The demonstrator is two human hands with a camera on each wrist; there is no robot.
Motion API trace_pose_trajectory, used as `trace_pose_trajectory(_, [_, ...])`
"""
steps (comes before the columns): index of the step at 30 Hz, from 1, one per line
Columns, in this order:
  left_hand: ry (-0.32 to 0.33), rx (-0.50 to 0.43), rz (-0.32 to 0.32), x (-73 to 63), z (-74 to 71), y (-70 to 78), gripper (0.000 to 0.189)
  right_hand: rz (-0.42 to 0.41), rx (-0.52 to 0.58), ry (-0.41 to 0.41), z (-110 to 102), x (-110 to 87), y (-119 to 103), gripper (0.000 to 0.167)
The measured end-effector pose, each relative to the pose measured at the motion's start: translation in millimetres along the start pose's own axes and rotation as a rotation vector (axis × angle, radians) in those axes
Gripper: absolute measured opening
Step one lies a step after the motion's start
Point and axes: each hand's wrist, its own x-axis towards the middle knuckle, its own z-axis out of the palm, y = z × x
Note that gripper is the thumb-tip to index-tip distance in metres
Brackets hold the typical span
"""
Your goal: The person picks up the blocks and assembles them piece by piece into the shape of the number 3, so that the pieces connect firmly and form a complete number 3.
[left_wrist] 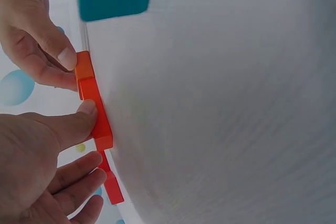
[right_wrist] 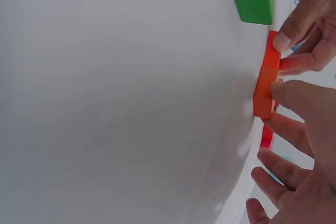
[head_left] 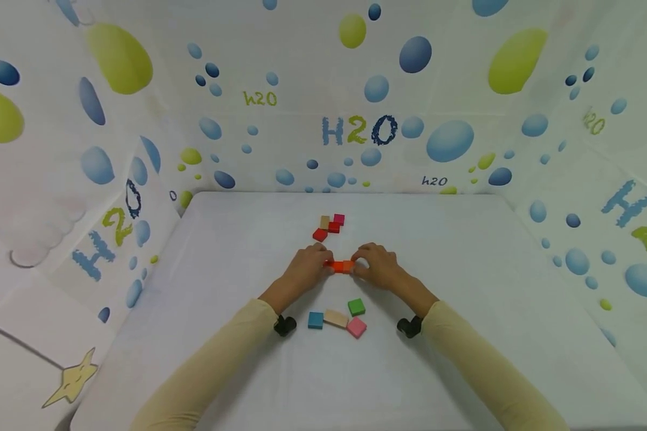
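Over the middle of the white table, my left hand (head_left: 310, 265) pinches a red-orange block (head_left: 336, 267) between thumb and fingers. My right hand (head_left: 378, 265) pinches an orange block (head_left: 348, 267) from the opposite side. The two blocks meet end to end in one short row. In the left wrist view, my left thumb presses on the red-orange block (left_wrist: 100, 121), with the orange block (left_wrist: 84, 69) above it. The right wrist view has my right thumb against the orange block (right_wrist: 264, 95); the other fingers are spread.
Beyond the hands lie a tan block (head_left: 324, 222), a magenta block (head_left: 339, 219) and two red blocks (head_left: 320, 234). Nearer the body are a blue block (head_left: 315, 320), a tan block (head_left: 336, 318), a green block (head_left: 356, 307) and a pink block (head_left: 356, 327).
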Motion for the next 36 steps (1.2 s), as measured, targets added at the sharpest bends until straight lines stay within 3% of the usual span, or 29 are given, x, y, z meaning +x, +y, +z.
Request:
trace_pose_trajectory(7, [-0.026,-0.023,-0.020,-0.1,-3.4,1.7,0.026,0.008,-0.003,-0.043,-2,12.2,0,0.035])
trace_pose_trajectory(13, [-0.027,0.002,-0.024,-1.5,-1.7,-1.0,0.026,0.035,-0.011,0.026,-4,37.8,3,0.035])
trace_pose_trajectory(23, [-0.032,0.012,-0.016,0.4,-7.4,4.8,0.026,0.162,-0.071,0.132,-19,93.6,6,0.038])
trace_pose_trajectory(28, [-0.027,0.024,-0.013,0.4,-7.7,5.5,0.028,0.207,-0.104,0.101,-23,114.6,7,0.043])
trace_pose_trajectory(36, [-0.030,0.021,-0.016,-0.6,-5.8,3.5,0.027,0.263,-0.044,0.038,-15,130.7,4,0.044])
